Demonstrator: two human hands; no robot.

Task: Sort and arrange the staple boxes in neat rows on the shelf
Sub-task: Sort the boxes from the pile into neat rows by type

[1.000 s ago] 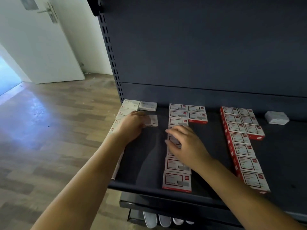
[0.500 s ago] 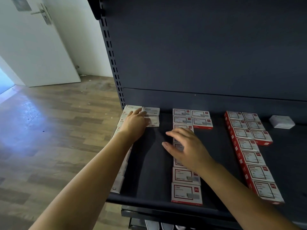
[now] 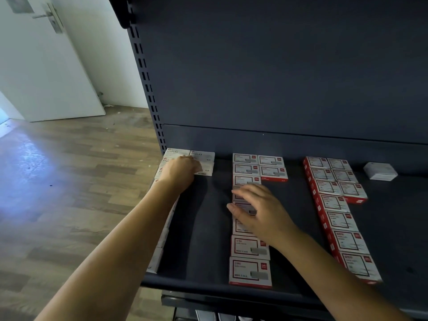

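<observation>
L hand presses white staple box, upper left of dark shelf; grip hidden, can't tell. R hand flat, fingers loose, over mid column of red-trimmed boxes, holds nothing. Boxes prob. small, stiff, dense; slide easily. Take by long sides.

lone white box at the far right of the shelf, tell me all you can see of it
The lone white box is a small, flat pack, plain white to pale grey, seemingly cardboard, with no print legible from here. It lies flat on the dark shelf near the back panel, turned slightly askew. It sits apart from the red-edged box rows to its left, touching none of them, and neither hand is near it.
</observation>
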